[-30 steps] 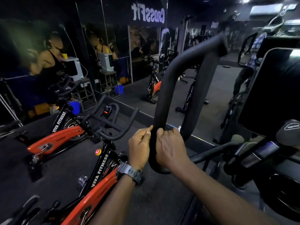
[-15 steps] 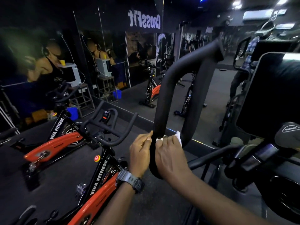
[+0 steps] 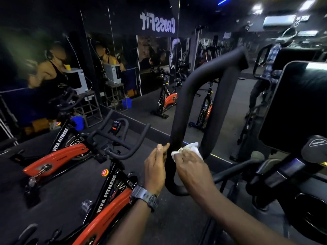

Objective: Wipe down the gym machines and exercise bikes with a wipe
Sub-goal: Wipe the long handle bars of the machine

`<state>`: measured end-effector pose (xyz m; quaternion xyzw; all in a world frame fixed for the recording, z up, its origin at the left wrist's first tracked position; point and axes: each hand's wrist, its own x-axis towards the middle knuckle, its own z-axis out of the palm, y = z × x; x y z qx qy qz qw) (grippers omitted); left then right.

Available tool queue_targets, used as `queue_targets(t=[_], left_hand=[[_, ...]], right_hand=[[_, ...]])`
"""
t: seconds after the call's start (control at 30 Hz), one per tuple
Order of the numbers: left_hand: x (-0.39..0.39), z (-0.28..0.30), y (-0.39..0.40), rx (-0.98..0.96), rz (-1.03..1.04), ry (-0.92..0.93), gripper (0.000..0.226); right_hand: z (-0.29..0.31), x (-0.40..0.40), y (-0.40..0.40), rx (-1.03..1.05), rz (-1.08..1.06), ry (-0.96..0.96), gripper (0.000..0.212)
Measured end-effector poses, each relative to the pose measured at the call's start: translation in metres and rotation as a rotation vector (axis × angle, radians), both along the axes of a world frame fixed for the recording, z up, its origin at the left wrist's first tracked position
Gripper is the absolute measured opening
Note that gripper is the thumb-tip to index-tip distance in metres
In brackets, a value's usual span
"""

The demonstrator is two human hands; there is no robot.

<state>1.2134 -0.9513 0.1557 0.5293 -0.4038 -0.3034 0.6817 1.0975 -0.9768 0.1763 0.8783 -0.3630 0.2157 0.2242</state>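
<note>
A black padded handlebar loop (image 3: pixel 182 110) of a gym machine rises in front of me. My left hand (image 3: pixel 155 165), with a dark watch on its wrist, grips the loop's left tube low down, thumb on the front. My right hand (image 3: pixel 191 167) holds a crumpled white wipe (image 3: pixel 190 147) against the right side of that same tube, just beside my left hand. The wipe sticks out above my fingers.
An orange and black exercise bike (image 3: pixel 106 200) stands close at lower left, another (image 3: pixel 58 152) behind it. A mirror wall (image 3: pixel 155 71) runs across the back. The machine's black console (image 3: pixel 297 106) and frame fill the right side.
My right hand has loosened from the tube and shifted slightly right and up, so the white wipe now shows clearly above it. My left hand stays on the tube.
</note>
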Motion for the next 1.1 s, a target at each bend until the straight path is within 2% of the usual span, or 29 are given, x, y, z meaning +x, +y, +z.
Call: queue_targets(t=[0.07, 0.13, 0.23, 0.3, 0.33, 0.37, 0.43, 0.5, 0.53, 0.63, 0.7, 0.77, 0.83, 0.93, 1.0, 1.03, 1.1], left_hand=[[0.000, 0.002, 0.000, -0.001, -0.019, 0.048, 0.071], [0.002, 0.003, 0.002, 0.006, -0.047, 0.099, 0.077], [0.006, 0.000, 0.001, 0.008, -0.084, 0.177, 0.089], [0.008, -0.002, 0.000, 0.003, -0.099, 0.210, 0.092], [0.009, -0.003, 0.000, 0.001, -0.105, 0.219, 0.090], [0.009, -0.002, 0.000, -0.002, -0.110, 0.224, 0.086], [0.008, 0.002, -0.001, 0.002, -0.127, 0.222, 0.084], [0.006, 0.007, -0.006, 0.012, -0.143, 0.221, 0.093], [0.006, 0.009, -0.009, 0.017, -0.141, 0.232, 0.098], [0.007, 0.011, -0.013, 0.021, -0.151, 0.238, 0.094], [0.007, 0.011, -0.010, 0.016, -0.171, 0.239, 0.088], [0.008, 0.007, -0.009, 0.016, -0.180, 0.244, 0.082], [0.010, 0.006, -0.008, 0.030, -0.182, 0.239, 0.082], [0.009, 0.010, -0.006, 0.033, -0.210, 0.269, 0.086], [0.008, 0.013, -0.005, 0.024, -0.208, 0.251, 0.077], [0.007, 0.016, -0.004, 0.017, -0.223, 0.246, 0.075], [0.009, 0.015, -0.003, 0.009, -0.232, 0.260, 0.079]], right_hand=[[-0.014, -0.006, 0.009, 0.058, 0.055, -0.074, 0.026], [-0.037, -0.012, 0.013, 0.197, 0.057, -0.204, 0.034], [-0.058, -0.016, 0.017, 0.419, 0.148, -0.677, 0.042], [-0.046, -0.010, 0.026, 0.448, 0.077, -0.981, 0.043], [-0.033, -0.003, 0.029, 0.421, 0.050, -1.066, 0.042], [-0.018, 0.007, 0.029, 0.405, 0.056, -1.104, 0.045], [0.010, 0.033, 0.021, 0.519, 0.146, -1.046, 0.061], [0.039, 0.058, -0.003, 0.644, 0.140, -1.014, 0.079], [0.054, 0.068, -0.020, 0.661, 0.111, -1.077, 0.083], [0.088, 0.071, -0.062, 0.639, 0.030, -1.301, 0.079], [0.076, 0.068, -0.058, 0.604, 0.083, -1.276, 0.077], [0.041, 0.071, -0.019, 0.587, 0.112, -1.177, 0.081], [0.010, 0.071, 0.007, 0.635, 0.102, -1.132, 0.085], [0.058, 0.074, -0.032, 0.620, 0.128, -1.334, 0.102], [0.111, 0.070, -0.067, 0.509, 0.104, -1.391, 0.096], [0.121, 0.072, -0.072, 0.520, 0.112, -1.397, 0.090], [0.095, 0.072, -0.056, 0.544, 0.129, -1.277, 0.084]])
